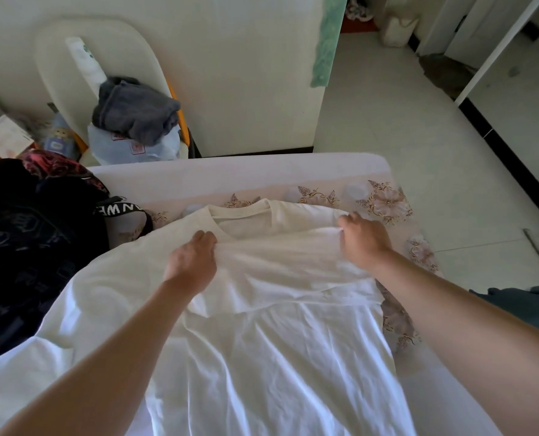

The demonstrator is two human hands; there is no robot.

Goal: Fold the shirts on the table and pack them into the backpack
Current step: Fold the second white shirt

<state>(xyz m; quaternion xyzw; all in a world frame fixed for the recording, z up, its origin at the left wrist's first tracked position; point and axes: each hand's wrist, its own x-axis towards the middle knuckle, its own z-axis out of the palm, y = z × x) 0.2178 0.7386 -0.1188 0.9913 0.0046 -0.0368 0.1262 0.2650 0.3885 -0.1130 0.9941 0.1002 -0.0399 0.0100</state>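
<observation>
One white shirt (262, 341), left hand (191, 261) fingers (203, 237) pinching near collar (240, 212), right hand (364, 239) fingers (345, 220) gripping shoulder (321, 214)

- Left: black backpack (26, 234) crowds the table (246, 171) edge, lying against the white shirt (277, 357); blocked.
- Far side: bare strip of table beyond the collar; open.
- Right: narrow bare strip, then open floor (387, 121).

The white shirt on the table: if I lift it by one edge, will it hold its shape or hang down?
Probably floppy: the white shirt lies creased and bunches where the left hand and right hand grip it. Its cloth looks thin, so it is likely light.
</observation>
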